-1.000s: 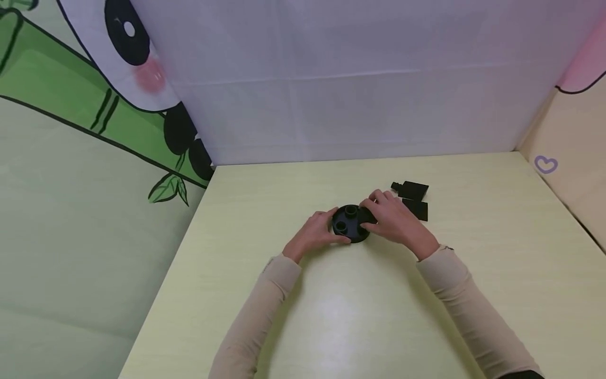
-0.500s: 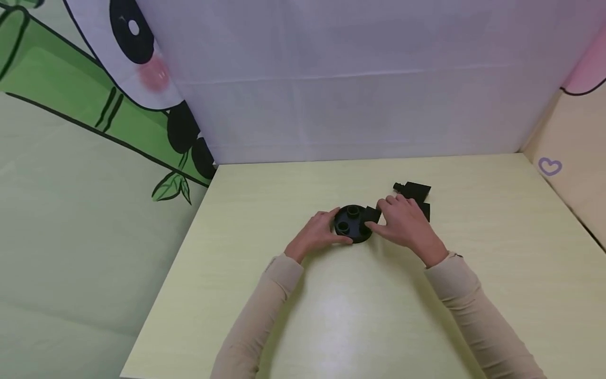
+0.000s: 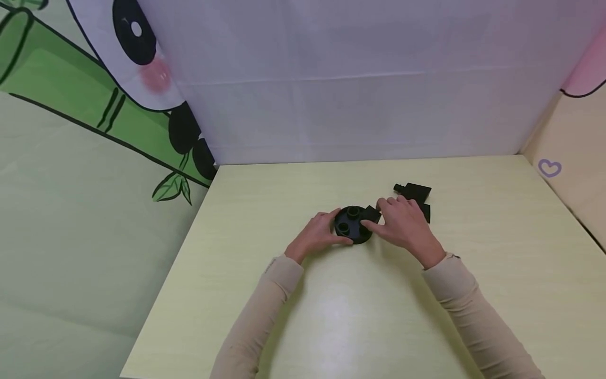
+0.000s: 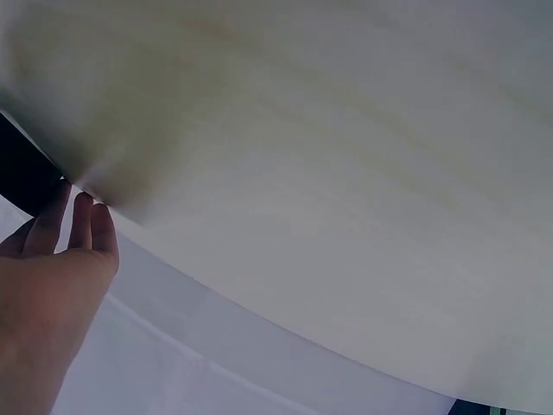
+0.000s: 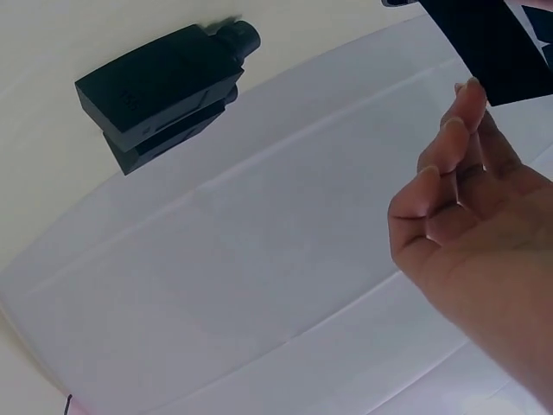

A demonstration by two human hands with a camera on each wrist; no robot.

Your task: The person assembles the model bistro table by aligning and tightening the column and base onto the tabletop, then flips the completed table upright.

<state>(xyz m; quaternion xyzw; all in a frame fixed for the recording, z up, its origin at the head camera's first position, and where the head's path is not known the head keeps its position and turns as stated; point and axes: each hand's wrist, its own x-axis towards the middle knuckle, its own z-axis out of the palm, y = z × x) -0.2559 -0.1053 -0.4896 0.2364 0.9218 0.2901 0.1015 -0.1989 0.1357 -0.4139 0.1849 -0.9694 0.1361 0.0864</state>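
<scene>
Now right hand [image 3: 403, 225] sits further outward, baring more of the black block [image 3: 371, 213] it pinches, while left hand [image 3: 318, 232] grips round base [image 3: 356, 233]; block placement likely unfinished.

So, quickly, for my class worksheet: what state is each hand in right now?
Left hand: holding the disc by its edge, thumb and fingers around it.
Right hand: holding a block between thumb and fingers.

Head cam: high, facing forward-down over worktop [image 3: 355, 321], farthest off. Left wrist cam: close, tilted, left hand [image 4: 59, 277] at left edge. Right wrist cam: close, tilted; shares right hand [image 5: 475, 203] and loose blocks [image 5: 160, 86] with head.
</scene>
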